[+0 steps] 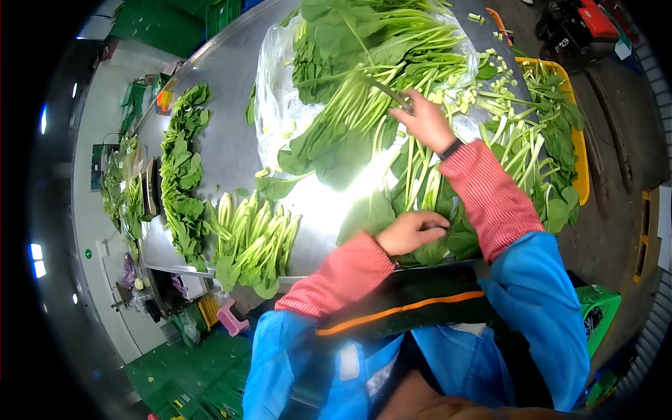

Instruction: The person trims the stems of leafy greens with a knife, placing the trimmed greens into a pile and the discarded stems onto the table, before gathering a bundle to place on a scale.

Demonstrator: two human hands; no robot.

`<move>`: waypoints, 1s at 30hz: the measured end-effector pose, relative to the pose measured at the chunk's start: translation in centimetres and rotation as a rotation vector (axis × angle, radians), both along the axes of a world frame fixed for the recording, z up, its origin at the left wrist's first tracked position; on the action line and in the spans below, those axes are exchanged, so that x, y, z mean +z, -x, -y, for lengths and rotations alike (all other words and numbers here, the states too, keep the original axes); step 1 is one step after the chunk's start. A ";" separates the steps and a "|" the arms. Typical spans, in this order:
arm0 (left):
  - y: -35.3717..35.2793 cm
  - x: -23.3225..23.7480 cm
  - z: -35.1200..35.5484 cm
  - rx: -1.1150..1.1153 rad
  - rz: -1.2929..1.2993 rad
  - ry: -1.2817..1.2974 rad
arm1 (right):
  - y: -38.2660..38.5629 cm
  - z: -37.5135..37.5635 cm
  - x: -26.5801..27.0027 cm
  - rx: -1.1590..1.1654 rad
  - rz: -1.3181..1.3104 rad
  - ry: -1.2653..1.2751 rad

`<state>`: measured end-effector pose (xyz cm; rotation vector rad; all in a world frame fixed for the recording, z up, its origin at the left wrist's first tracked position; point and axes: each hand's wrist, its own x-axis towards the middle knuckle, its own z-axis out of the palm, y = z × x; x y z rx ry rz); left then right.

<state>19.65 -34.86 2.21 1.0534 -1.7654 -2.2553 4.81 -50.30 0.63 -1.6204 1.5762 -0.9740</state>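
Observation:
My right hand (425,120) is closed around a knife (389,93), its narrow blade pointing up and left over a large heap of leafy green vegetables (343,105). A blurred leaf and stalk lie across the blade's far end. Near the table's front edge, my left hand (413,232) is over more leafy greens (458,241), fingers loosely bent and apart from the thumb, with nothing visible between them. Clear plastic sheeting (273,84) lies under the heap. Cut stem pieces (458,98) are scattered to the right of it.
On the metal table (234,129), a bundle of greens (255,238) lies left of my hands, beside a long row of leaves (183,175). A yellow crate (581,157) with greens stands at the right edge. A green crate (598,311) is below right.

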 end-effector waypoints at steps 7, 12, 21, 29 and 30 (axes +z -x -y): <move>-4.2 2.7 3.9 0.605 0.098 0.250 | -2.9 5.8 -3.4 -0.072 0.273 -0.267; -4.9 5.8 7.6 0.671 0.423 1.289 | -1.7 -0.5 3.0 0.189 0.431 -0.088; -3.1 6.9 8.3 0.679 0.046 0.473 | 2.5 -6.6 9.1 0.119 -0.149 0.495; -3.8 6.9 6.5 0.761 -0.034 0.050 | 5.1 -8.5 2.7 -0.036 -0.218 0.144; -3.5 6.9 6.2 0.771 -0.004 0.076 | 5.2 -8.8 3.0 -0.063 -0.139 0.068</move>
